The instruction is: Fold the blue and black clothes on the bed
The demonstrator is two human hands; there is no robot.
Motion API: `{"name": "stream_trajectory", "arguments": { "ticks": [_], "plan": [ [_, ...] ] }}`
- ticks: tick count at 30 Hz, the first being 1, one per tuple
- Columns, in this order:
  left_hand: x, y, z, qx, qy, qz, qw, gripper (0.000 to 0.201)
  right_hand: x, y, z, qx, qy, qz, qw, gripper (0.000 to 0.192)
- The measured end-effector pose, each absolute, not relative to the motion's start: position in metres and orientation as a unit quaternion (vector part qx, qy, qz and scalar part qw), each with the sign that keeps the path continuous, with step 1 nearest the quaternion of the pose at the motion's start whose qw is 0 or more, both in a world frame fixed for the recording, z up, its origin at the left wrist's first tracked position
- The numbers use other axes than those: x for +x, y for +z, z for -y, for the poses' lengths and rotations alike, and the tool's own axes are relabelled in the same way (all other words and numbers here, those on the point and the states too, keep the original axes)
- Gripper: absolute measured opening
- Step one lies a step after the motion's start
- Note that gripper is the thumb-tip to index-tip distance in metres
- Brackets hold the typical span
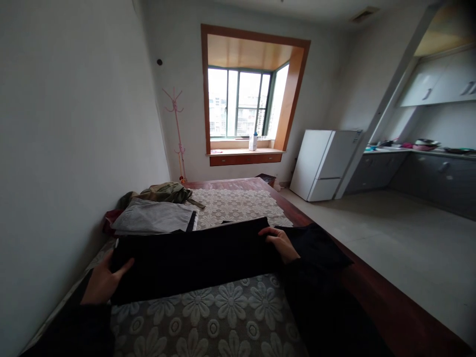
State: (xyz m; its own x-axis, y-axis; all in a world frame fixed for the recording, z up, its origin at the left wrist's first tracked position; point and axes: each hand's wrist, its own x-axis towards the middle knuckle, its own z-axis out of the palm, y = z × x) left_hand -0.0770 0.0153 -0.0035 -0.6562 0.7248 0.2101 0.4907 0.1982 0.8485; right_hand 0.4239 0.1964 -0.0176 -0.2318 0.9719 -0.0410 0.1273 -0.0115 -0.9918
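A long black garment [197, 258], folded into a flat strip, stretches between my two hands above the lace cover; its exact kind does not show. My left hand [106, 280] grips its left end, thumb on the near face and fingers mostly hidden behind. Near the upper right corner, my right hand [280, 244] pinches the cloth between thumb and fingers. More dark cloth [316, 245] lies to the right of that hand, by the table's edge. Beyond the left end sits a folded grey garment [154, 216], with an olive-green garment [165, 192] behind it.
A flower-patterned lace cover [230, 302] lies over the reddish-brown wooden table [375, 292]. The wall [74, 124] runs close on the left. Farther off are a pink coat stand [177, 124], a window ledge [241, 148], a white fridge [323, 163] and kitchen cabinets [439, 173].
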Motion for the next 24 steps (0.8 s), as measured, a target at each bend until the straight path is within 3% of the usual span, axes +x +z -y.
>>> {"name": "stream_trajectory", "arguments": {
  "ticks": [6, 11, 18, 24],
  "plan": [
    [-0.084, -0.028, -0.024, 0.395, 0.448, -0.795, 0.105, 0.054, 0.416, -0.027, -0.195, -0.476, 0.309, 0.749, 0.342, 0.04],
    [-0.08, -0.034, -0.024, 0.376, 0.433, -0.813, 0.1, 0.059, 0.415, -0.033, -0.196, -0.513, 0.257, 0.751, 0.328, 0.041],
    [-0.067, -0.034, -0.018, 0.423, 0.406, -0.809, 0.039, 0.05, 0.413, -0.045, -0.194, -0.563, 0.078, 0.77, 0.29, 0.057],
    [-0.066, -0.034, -0.016, 0.431, 0.38, -0.818, 0.014, 0.044, 0.411, -0.051, -0.193, -0.541, 0.017, 0.791, 0.285, 0.047]
  ]
}}
